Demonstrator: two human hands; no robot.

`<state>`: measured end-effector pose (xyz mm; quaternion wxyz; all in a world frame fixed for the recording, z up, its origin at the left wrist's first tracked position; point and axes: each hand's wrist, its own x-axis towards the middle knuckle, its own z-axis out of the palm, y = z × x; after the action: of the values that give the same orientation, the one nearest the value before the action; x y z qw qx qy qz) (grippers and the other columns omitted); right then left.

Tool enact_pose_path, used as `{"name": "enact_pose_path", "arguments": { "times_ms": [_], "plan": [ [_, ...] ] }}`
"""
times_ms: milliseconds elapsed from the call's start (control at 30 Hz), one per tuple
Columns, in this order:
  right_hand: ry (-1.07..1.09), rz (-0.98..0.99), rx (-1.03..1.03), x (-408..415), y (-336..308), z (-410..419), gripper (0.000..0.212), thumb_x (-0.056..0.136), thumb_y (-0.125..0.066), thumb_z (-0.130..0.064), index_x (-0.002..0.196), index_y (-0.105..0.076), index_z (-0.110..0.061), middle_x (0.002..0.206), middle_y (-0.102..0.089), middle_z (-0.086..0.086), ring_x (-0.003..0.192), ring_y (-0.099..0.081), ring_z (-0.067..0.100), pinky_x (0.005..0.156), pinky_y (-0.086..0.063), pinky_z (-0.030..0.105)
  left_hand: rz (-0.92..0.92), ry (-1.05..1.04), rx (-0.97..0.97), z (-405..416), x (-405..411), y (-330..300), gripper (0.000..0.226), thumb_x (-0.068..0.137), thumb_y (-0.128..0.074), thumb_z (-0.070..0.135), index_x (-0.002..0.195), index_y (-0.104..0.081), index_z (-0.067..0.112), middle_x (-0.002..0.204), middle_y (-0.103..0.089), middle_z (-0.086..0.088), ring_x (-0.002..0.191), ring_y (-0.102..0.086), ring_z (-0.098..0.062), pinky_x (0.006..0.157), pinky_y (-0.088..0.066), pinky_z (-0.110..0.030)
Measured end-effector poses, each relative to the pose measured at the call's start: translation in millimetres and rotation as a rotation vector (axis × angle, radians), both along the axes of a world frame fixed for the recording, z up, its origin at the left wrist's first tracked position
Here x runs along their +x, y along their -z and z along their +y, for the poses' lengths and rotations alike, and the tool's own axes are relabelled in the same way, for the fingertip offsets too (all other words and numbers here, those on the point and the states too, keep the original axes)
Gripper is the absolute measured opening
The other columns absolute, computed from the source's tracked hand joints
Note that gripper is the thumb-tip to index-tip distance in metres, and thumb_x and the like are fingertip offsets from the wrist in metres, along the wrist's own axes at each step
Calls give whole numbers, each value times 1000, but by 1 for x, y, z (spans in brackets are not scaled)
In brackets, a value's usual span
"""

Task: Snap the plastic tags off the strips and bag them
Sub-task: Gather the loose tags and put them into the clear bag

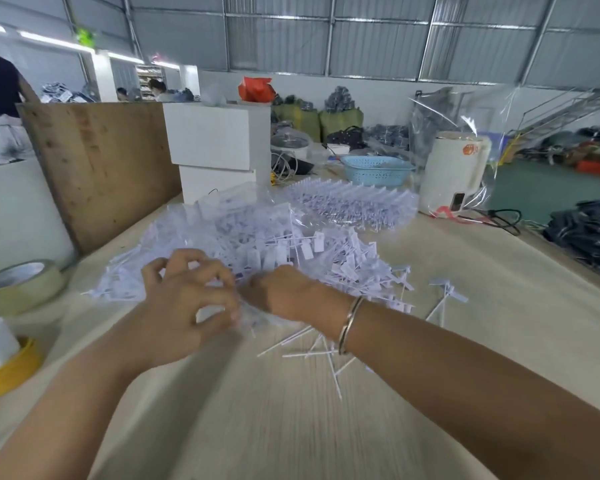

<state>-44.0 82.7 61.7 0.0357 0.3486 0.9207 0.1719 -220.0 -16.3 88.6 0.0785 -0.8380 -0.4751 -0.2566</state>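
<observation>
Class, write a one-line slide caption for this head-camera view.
Both hands, left and right, work at a heap of white plastic tags.

white tags (284,252) heaped loose beside bare strips (302,355) on table.

I see my two hands, left (184,299) and right (278,292), two tape rolls (18,285), and one blue basket (376,169).

pale wood table (465,271) is a mess: heap of white tags (257,244) mid-table, bare strips (312,351) toward the near edge, tape rolls (18,289) along the left edge, blue basket (374,171) and white kettle (454,171) at the far edge
</observation>
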Motion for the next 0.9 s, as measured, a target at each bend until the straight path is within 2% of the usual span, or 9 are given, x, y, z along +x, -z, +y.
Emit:
{"name": "enact_pose_path", "arguments": {
  "times_ms": [67,200,333,433,500,567,667,767,900],
  "plan": [
    [-58,-28,72,-10,5,-6,31,97,-35,-13,124,-51,-8,120,-60,9,107,-59,31,69,-43,37,-168,-70,125,2,3,-3,23,81,-39,51,67,-56,44,96,-55,25,112,-36,-16,80,-13,-32],
    [-114,-111,106,17,-14,-6,47,94,-45,-17,139,-35,-19,130,-47,4,106,-56,25,61,-42,34,-419,-246,153,6,-2,1,40,86,-35,46,76,-67,25,105,-61,5,115,-48,-35,95,-22,-44],
    [-33,159,-63,51,-28,-21,58,90,-46,-17,145,-29,-28,134,-43,1,107,-53,23,75,-33,29,-309,-299,146,1,4,-1,35,77,-37,30,81,-71,27,128,-49,3,129,-36,-37,106,-17,-54],
    [-23,465,-93,94,-42,-39,53,82,-48,-3,132,-51,-21,130,-49,2,115,-48,16,90,-32,31,-244,-535,131,-11,21,-4,35,73,-41,19,87,-72,29,138,-44,4,133,-22,-39,101,-19,-56],
    [105,507,-105,135,-49,-45,46,83,-50,-3,124,-57,-22,124,-53,-1,103,-47,8,89,-34,27,-271,-642,95,-16,26,-10,31,76,-49,17,96,-71,27,142,-38,2,135,-16,-36,100,-20,-57],
    [316,446,-188,179,-48,-51,39,86,-50,-7,120,-59,-24,118,-56,-1,94,-47,8,83,-36,24,-357,-572,191,-21,29,-18,34,73,-46,17,99,-68,22,142,-35,-3,133,-22,-40,97,-28,-61],
    [602,294,-295,229,-25,-59,41,90,-44,-9,128,-52,-22,124,-50,4,115,-49,21,93,-37,27,-359,-272,352,-30,53,-29,35,68,-43,17,94,-65,23,125,-49,-1,118,-40,-36,94,-31,-49],
    [766,196,-290,253,6,-65,52,90,-44,-2,139,-42,-19,141,-43,6,126,-44,21,98,-33,23,-191,-44,6,-32,91,-23,21,84,-45,29,95,-63,31,102,-61,11,101,-56,-20,78,-31,-30],
    [731,199,-180,254,23,-65,34,87,-51,-9,118,-59,-22,117,-61,2,106,-57,20,85,-44,28,234,-85,-478,-12,131,17,59,85,-43,65,131,-44,28,133,-46,4,123,-43,-20,96,-38,-37]
  ]
}}
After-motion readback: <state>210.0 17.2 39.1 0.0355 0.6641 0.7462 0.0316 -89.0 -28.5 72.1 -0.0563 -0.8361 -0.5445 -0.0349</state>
